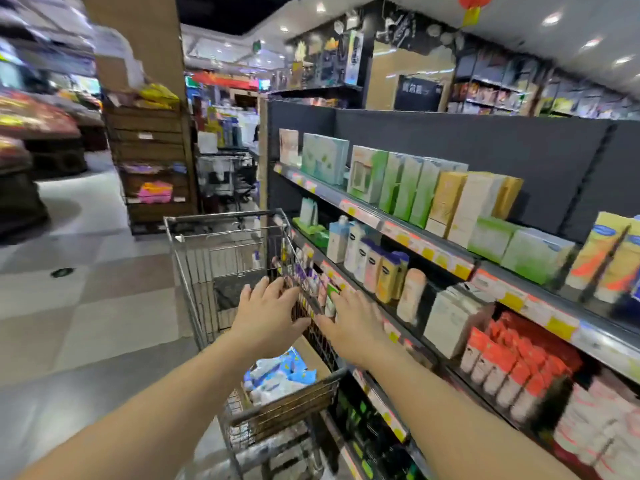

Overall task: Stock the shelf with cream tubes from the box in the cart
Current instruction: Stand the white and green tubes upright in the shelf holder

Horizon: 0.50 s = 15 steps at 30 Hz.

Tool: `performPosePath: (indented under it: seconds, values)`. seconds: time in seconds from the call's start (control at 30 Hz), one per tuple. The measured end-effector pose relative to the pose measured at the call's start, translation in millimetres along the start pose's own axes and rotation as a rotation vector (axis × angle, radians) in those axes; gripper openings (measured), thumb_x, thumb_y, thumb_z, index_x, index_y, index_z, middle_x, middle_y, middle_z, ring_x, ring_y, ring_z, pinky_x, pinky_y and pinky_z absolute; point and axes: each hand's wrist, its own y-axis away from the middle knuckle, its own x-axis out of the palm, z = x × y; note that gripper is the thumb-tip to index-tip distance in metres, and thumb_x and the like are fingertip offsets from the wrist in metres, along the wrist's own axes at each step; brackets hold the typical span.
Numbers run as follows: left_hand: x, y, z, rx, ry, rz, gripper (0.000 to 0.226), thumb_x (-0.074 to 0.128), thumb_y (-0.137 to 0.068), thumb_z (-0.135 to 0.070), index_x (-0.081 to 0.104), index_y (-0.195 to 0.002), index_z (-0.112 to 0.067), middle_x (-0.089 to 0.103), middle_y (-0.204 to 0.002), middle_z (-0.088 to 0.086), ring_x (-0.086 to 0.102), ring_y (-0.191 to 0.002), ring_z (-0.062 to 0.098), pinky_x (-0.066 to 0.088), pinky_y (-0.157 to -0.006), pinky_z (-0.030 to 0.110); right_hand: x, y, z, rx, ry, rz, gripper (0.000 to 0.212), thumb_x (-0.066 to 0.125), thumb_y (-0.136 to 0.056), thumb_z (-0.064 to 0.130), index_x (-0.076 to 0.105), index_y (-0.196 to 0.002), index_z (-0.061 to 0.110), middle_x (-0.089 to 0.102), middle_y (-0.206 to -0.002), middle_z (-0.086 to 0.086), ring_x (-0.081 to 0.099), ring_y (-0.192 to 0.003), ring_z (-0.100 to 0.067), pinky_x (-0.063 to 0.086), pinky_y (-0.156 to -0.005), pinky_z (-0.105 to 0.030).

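Supermarket aisle, left hand and right hand spread empty over cart

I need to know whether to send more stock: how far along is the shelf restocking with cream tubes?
Early or mid-job, as far as the blurred view shows. The box in the cart still holds blue-and-white packs, so stock remains. Both hands are empty: the left hand is spread over the cart's right rim, the right hand reaches toward the small tubes on the shelf. How many tubes are newly placed cannot be told.
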Motion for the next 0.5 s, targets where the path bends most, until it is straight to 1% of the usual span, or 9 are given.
performPosePath:
  seconds: [0.13,0.23,0.3,0.43,0.5]
  values:
    - [22.8,-51.2,46.9,-0.091,-0.042,0.037,0.069,0.037,-0.091,-0.064,0.023,-0.150,-0.031,0.012,-0.162,0.003,0.005,-0.149,0.027,0.004,-0.120,0.050,37.5,-76.7,11.7,-0.027,-0.023,0.031,0.067,0.037,-0.096,0.056,0.024,-0.151,0.022,0.020,-0.160,-0.003,0.011,-0.148,-0.025,0.012,-0.119,-0.048]
    - [37.6,-99.8,74.9,-0.125,-0.048,0.081,0.070,0.038,-0.090,-0.066,0.022,-0.150,-0.034,0.011,-0.162,0.002,0.004,-0.149,0.027,0.004,-0.120,0.050,58.4,-134.6,1.9,-0.025,-0.034,0.059,0.069,0.038,-0.096,0.055,0.018,-0.153,0.023,0.019,-0.160,-0.004,0.011,-0.148,-0.025,0.011,-0.119,-0.046]
    - [44.8,-135.0,91.0,-0.126,-0.061,0.116,0.070,0.040,-0.089,-0.066,0.021,-0.150,-0.037,0.011,-0.162,0.002,0.004,-0.149,0.027,0.004,-0.120,0.050,66.6,-171.3,-8.1,-0.009,-0.049,0.101,0.068,0.041,-0.096,0.053,0.020,-0.153,0.022,0.020,-0.159,-0.004,0.011,-0.148,-0.025,0.013,-0.119,-0.045]
    - [70.0,-199.7,113.5,-0.111,-0.050,0.133,0.073,0.050,-0.087,-0.063,0.020,-0.150,-0.040,0.011,-0.162,0.002,0.004,-0.149,0.028,0.003,-0.119,0.050,80.2,-233.5,-26.6,0.012,-0.066,0.137,0.065,0.043,-0.096,0.050,0.024,-0.151,0.022,0.021,-0.159,-0.002,0.010,-0.148,-0.023,0.015,-0.119,-0.045]
    - [87.1,-225.3,121.1,-0.079,-0.046,0.172,0.073,0.052,-0.087,-0.061,0.020,-0.149,-0.041,0.012,-0.162,0.003,0.004,-0.149,0.029,0.003,-0.119,0.050,90.3,-252.2,-30.2,0.016,-0.067,0.150,0.065,0.044,-0.096,0.050,0.022,-0.152,0.024,0.018,-0.160,0.000,0.009,-0.148,-0.022,0.014,-0.118,-0.045]
